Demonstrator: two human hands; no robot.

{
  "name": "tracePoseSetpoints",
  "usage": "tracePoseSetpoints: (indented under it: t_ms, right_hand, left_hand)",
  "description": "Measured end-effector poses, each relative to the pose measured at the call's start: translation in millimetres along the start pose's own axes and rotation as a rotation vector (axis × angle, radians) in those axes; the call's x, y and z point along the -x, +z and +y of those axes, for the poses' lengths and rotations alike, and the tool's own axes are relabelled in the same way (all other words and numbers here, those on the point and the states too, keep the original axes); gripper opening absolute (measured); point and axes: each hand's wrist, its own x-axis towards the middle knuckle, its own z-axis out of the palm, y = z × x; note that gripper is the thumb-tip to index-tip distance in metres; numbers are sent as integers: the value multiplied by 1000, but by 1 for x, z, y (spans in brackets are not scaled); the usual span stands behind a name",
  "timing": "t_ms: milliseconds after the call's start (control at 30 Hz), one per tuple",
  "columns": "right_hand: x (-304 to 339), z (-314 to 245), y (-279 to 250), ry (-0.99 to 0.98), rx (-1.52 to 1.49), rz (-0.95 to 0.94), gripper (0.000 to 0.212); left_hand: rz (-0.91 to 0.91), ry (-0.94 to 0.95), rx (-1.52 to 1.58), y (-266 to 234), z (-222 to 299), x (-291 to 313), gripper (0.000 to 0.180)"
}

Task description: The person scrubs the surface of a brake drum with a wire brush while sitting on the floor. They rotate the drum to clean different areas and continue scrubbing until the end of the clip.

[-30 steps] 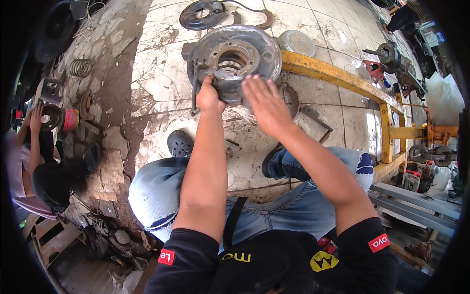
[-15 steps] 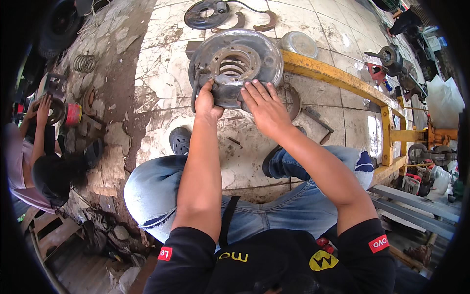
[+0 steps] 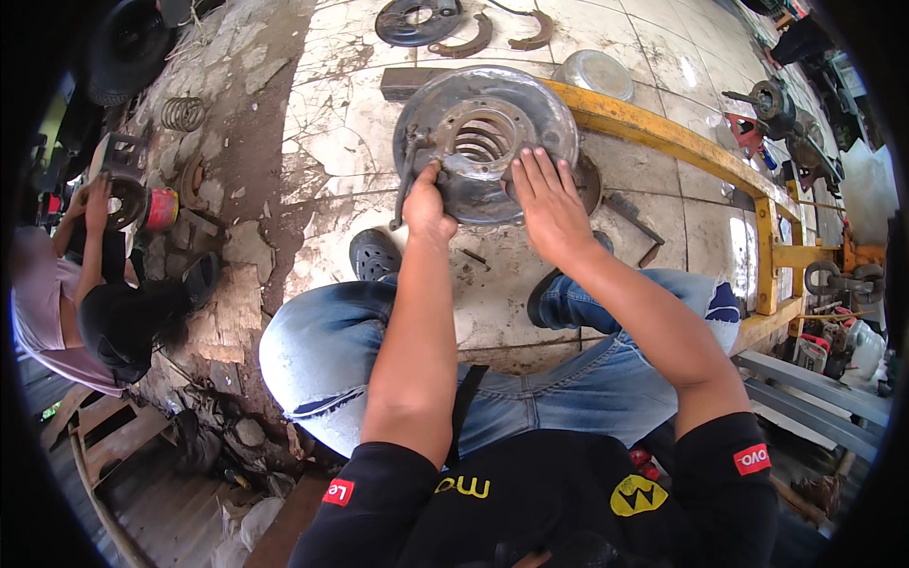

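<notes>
A round, dark brake backing plate (image 3: 445,104) with a wide central hole lies in front of me. Through the hole a rusty coil spring (image 3: 478,144) shows underneath. My left hand (image 3: 428,208) grips the plate's near left rim, thumb on top, beside a bent metal lever (image 3: 405,180). Flat on the near right part of the plate lies my right hand (image 3: 549,204), its fingers stretched out. A dark edge of something shows at its left side; what lies under the fingers is hidden.
Curved brake shoes (image 3: 464,38) and another backing plate (image 3: 402,26) lie at the far side. A yellow metal frame (image 3: 653,133) runs off to the right. A round pan (image 3: 595,76) stands behind it. At far left a co-worker's hands (image 3: 95,204) hold a drum-like part.
The view has shifted, so the scene sits further right and lower. My right hand has slid slightly to the right across the plate; my left hand keeps its grip on the rim.
</notes>
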Motion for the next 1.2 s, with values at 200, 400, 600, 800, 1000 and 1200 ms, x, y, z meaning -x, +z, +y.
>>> tracePoseSetpoints:
  t_ms: [200,400,600,800,1000,1200]
  right_hand:
    - [11,-5,5,-100,-61,4,59]
    - [24,-25,-5,-168,-84,-65,62]
    - [-2,16,7,102,34,-25,64]
    - [18,-5,9,-209,-76,38,64]
    - [10,1,0,63,-51,-3,69]
    - [9,3,2,-50,-88,-58,74]
  left_hand:
    - [-26,-33,-37,9,4,0,35]
    - [20,-6,-65,6,4,-7,36]
    - [17,1,-64,11,1,-6,37]
    - [-22,-32,-77,7,6,-12,39]
    - [-16,31,-67,1,0,-19,40]
    - [-23,11,-67,6,2,-14,41]
